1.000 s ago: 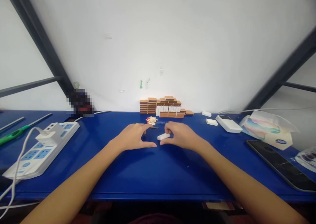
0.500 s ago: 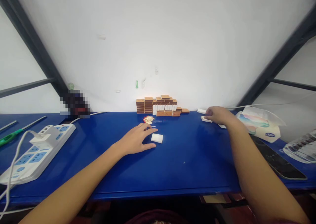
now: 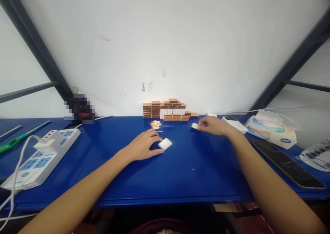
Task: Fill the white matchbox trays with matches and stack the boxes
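Observation:
My left hand (image 3: 143,145) rests on the blue table (image 3: 165,179), its fingertips touching a small white box (image 3: 165,144) at its left side. My right hand (image 3: 212,126) is further back and to the right, pinching a second small white box (image 3: 195,125) just above the table. A small heap of matches (image 3: 155,124) lies behind my left hand. Stacks of brown and white matchboxes (image 3: 167,109) stand against the wall. Another white box (image 3: 211,115) lies behind my right hand.
A white power strip (image 3: 41,156) with cables lies at the left, a green lighter (image 3: 11,142) beyond it. At the right are a white device (image 3: 235,124), a tissue pack (image 3: 274,130), a dark phone (image 3: 287,162) and a plastic packet (image 3: 317,156).
My right hand let go of the white box by my left hand, reached right to the boxes near the white device, and now comes back leftward with one. My left hand closed onto the first box.

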### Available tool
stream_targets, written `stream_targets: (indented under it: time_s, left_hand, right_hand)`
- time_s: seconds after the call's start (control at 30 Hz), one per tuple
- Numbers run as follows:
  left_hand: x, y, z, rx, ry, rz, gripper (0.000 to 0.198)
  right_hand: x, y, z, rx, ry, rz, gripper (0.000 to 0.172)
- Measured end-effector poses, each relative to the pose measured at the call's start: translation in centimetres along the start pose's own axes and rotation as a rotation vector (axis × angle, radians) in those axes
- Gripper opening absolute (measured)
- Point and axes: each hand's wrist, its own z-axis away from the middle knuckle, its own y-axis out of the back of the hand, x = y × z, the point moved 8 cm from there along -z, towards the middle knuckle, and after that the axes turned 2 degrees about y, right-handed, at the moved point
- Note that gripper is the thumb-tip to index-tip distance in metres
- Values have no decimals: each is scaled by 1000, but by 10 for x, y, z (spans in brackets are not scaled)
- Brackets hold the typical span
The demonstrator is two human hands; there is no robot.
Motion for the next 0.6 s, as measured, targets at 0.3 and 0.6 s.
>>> stream_targets:
  time_s: [0.3, 0.6]
  left_hand:
    - [6, 1, -4, 25, 11, 6, 34]
    - [-5, 8, 1, 32, 38, -34, 40]
  right_hand:
    - [-161, -58, 33, -112, 475, -87, 9]
    - [-89, -11, 2, 141, 272, -102, 32]
